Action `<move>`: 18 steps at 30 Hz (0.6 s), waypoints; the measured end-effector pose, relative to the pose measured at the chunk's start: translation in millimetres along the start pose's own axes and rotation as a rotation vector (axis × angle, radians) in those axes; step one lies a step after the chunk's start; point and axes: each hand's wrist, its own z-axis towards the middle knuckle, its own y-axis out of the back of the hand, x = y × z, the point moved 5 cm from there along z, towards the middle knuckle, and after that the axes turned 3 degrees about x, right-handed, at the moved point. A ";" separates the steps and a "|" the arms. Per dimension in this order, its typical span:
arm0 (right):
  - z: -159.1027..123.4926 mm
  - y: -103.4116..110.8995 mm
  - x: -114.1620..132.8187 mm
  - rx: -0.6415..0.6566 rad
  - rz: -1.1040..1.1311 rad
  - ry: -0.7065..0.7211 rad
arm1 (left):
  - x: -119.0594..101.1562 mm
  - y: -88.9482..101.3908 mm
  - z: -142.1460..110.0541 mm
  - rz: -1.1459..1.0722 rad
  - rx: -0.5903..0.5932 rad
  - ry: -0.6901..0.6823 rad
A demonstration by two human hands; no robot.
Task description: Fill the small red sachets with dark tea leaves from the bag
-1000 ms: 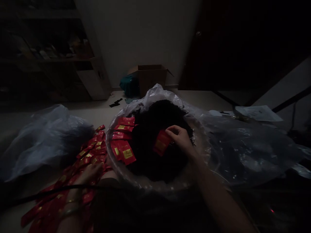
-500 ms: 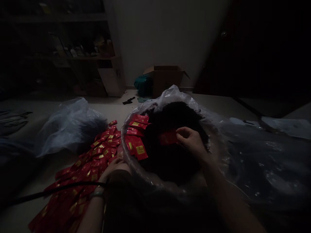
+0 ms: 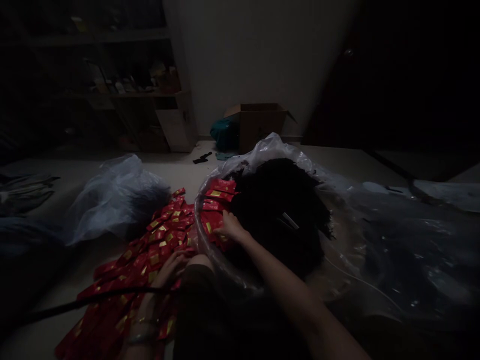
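Note:
My right hand [image 3: 231,228] reaches over the left side of a plastic-lined round tub [image 3: 243,286], its fingers closed at a small red packet [image 3: 214,220] with a gold label. More red packets [image 3: 222,186] lie overlapped along that inner side. Dark, loose material [image 3: 277,185] is heaped in the tub, and a pale thin strip [image 3: 290,220] lies on it. My left hand [image 3: 173,266] rests with fingers extended on a large pile of red packets [image 3: 150,250] on the floor, beside my knee. The dim light hides its fingertips.
A clear plastic bag [image 3: 112,200] stands behind the pile at left. Large plastic sheeting [image 3: 405,250] spreads at right. An open cardboard box [image 3: 261,122] and a teal bag [image 3: 224,134] stand by the wall. A dark cable [image 3: 93,300] crosses in front at lower left.
My right hand has moved left from above the dark heap to the packets at the tub's side. The pale strip has come into sight. My left hand stays by the pile; the view has turned left.

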 end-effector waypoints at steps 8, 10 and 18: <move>-21.0 45.9 -14.2 -0.074 0.292 0.106 | -91.9 -17.3 45.8 -0.284 0.039 -0.268; -35.8 63.9 -19.4 -0.051 0.477 0.148 | -118.4 -52.5 63.1 -0.310 0.148 -0.285; -89.0 147.2 -45.9 -0.497 -0.020 0.315 | -171.3 -152.3 82.8 -0.217 0.457 -0.380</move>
